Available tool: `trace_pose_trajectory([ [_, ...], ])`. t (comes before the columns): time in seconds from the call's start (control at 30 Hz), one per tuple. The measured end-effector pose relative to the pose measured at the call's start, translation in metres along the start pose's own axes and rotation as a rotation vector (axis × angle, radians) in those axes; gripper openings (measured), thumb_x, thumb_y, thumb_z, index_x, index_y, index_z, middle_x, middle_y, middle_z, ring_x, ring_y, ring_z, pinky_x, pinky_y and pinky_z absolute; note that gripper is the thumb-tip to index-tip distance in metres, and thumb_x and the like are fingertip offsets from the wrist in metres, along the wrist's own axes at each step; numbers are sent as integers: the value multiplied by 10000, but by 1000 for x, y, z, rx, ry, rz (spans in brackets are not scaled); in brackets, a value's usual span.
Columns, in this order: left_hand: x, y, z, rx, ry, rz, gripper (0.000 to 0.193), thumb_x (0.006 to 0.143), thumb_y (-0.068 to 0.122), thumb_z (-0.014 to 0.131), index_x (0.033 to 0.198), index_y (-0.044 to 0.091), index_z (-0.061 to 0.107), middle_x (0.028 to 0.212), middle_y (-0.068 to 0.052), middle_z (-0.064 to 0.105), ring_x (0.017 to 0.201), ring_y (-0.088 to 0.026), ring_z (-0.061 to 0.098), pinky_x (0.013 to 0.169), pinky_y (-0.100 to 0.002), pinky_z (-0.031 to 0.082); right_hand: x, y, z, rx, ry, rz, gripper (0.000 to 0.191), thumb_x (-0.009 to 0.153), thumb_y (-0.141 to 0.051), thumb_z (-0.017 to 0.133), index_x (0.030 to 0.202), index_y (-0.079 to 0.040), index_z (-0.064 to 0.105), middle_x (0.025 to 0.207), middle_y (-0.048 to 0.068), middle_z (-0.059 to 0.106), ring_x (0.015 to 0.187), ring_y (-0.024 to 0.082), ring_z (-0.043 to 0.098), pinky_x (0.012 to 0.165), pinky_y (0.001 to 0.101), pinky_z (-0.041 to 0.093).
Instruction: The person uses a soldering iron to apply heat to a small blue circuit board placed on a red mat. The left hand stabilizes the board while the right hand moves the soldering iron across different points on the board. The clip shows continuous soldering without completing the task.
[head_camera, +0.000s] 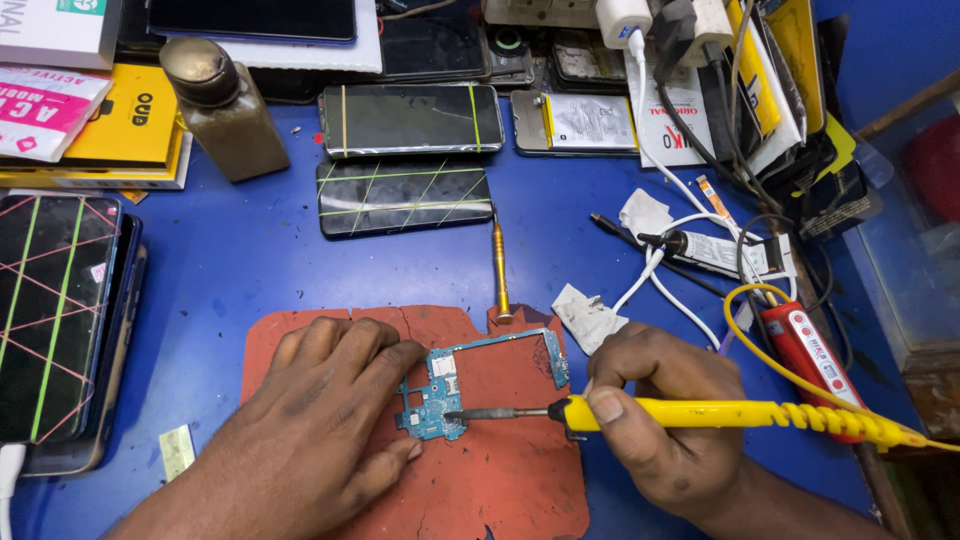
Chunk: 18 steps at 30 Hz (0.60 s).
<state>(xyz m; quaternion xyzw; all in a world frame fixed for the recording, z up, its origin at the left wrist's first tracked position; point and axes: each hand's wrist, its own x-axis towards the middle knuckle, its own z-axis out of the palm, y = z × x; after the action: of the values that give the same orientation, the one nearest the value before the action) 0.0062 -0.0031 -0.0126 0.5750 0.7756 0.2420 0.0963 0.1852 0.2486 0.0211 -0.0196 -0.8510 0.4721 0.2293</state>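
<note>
A small blue-green phone circuit board (440, 392) lies on a worn red-orange mat (500, 470) on the blue table. My left hand (320, 420) rests flat on the mat, fingertips pressing the board's left edge. My right hand (660, 420) grips a yellow-handled soldering iron (690, 412); its dark metal tip (470, 414) touches the lower part of the board. The iron's yellow coiled cord runs off to the right.
Two phones bound with rubber bands (405, 197) lie behind the mat, with a brass screwdriver (499, 270) beside them. A brown bottle (222, 108), boxes, a stack of phones (60, 320) at left, a glue tube (715, 250), white cables and a red tool (815, 355) crowd the right.
</note>
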Motion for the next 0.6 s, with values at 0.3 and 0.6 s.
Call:
trace_pose_trajectory([
  [0.3, -1, -2, 1, -9, -32, -22, 697, 786, 434, 762, 1355, 80, 570, 1236, -96, 541, 1224, -315, 474, 1033, -493, 355, 0, 0, -1, 41, -20, 9, 137, 950, -156, 617, 858, -57, 590, 759, 54, 646, 638, 99, 586, 591, 257, 484],
  [0.6, -1, -3, 2, 1, -37, -15, 699, 798, 432, 755, 1366, 75, 558, 1243, -100, 533, 1218, -322, 467, 1059, -500, 342, 0, -1, -2, 21, -29, -10, 122, 934, -142, 610, 852, -56, 582, 747, 50, 629, 626, 104, 579, 584, 258, 477],
])
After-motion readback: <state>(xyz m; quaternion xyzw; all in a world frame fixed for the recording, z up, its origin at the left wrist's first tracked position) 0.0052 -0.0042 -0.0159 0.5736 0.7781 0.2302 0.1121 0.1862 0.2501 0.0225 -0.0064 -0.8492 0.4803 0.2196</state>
